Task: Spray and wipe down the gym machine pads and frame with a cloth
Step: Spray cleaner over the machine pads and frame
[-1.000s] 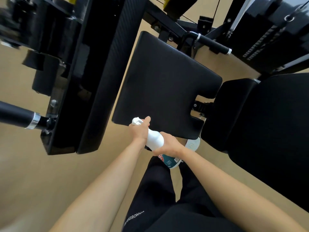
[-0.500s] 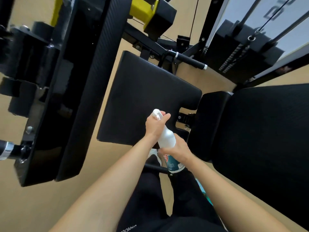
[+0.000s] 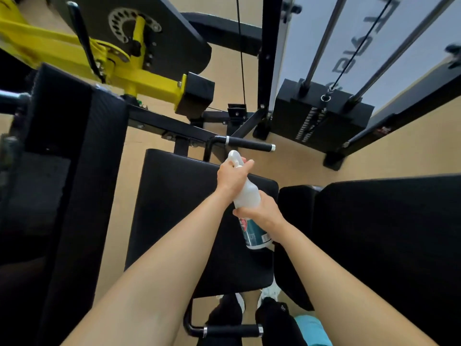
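**Task item.** White translucent plastic spray bottle (image 3: 247, 198) with a teal and red label. We hold it in the air over the far right corner of the flat black textured seat pad (image 3: 179, 208). It is not resting on the pad.

**Grip.** Our left hand (image 3: 232, 177) wraps the neck just under the white trigger head, with one finger lying out toward the top. Our right hand (image 3: 263, 211) is curled round the middle of the body, just above the label. Both hands grasp the bottle, and neither holds a cloth.

**Axis.** The long axis runs from the base, nearest us, to the head, farthest from us, leaning slightly left. The head end points toward the black foam-grip handle bar with chrome collars (image 3: 245, 145), which lies just beyond it. Our fingers half hide the nozzle, so we cannot tell exactly where it faces.

**Relation for the coming move.** Most of the bare pad lies left of the head and back toward us. The left hand is nearer the trigger, so we judge that the squeeze falls to it while the right hand steadies the body.

**Also present.**
- A large black back pad (image 3: 386, 245) on the right.
- A black weight stack (image 3: 321, 113) on steel guide rods.
- A yellow steel lever arm (image 3: 144, 78).
- A teal soft thing (image 3: 311, 328) by our leg, possibly the cloth, though we cannot tell.
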Available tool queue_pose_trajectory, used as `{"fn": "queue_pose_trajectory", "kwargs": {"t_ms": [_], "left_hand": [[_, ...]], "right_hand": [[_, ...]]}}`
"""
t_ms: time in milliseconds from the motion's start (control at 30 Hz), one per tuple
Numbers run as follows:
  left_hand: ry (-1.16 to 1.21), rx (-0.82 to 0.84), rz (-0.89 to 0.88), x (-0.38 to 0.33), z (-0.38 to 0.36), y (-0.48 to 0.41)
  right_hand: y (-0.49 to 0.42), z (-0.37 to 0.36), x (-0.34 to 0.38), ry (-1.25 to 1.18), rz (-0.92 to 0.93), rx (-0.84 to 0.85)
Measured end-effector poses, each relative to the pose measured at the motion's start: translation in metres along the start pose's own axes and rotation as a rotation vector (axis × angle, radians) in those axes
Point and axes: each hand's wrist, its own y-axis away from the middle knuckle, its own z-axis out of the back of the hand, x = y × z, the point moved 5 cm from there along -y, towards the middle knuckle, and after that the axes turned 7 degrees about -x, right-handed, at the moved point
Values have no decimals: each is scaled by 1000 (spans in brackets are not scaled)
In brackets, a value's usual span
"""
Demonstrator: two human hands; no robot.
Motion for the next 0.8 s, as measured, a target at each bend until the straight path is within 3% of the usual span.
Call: {"fn": "queue_pose_trajectory", "kwargs": {"t_ms": [233,433,633,800], "left_hand": [[-58,-85,57,-6,-14,-48],[2,-9,56,9,-17,-46],[46,-173,79,23,-4,-14],[117,-94,99,55,17,36]], "right_hand": [[-46,3,8,14,5,0],[-46,-1,-3,44,-25,10],[-16,-2,-11,146,27,6],[32,-9,-23,185,45,104]]}}
